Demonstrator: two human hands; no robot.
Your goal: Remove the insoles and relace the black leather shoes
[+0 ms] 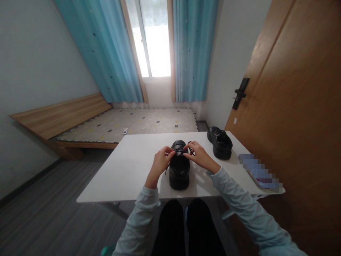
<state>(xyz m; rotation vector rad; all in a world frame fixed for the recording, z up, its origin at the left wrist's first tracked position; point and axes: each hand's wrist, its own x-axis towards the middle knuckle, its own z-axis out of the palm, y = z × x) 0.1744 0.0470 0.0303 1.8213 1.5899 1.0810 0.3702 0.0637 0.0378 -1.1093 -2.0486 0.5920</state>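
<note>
A black lace-up shoe [179, 174] stands upright on the white table in front of me, its heel towards me and its toe away. My left hand [163, 159] is at the left of the shoe's lacing, thumb and fingers pinched on a shoelace, with a lace end hanging below it. At the right side of the lacing, my right hand [197, 153] pinches the shoelace too, and a dark bit of lace shows by its fingers. The lace between the fingertips is too small to make out fully.
The second black shoe [222, 144] stands at the table's back right. A flat, blurred-out item [259, 172] lies along the right edge of the white table [114, 174]. Beyond are a bed [149, 121] with a small white remote-like object [125, 131], and a wooden door [298, 99] at right.
</note>
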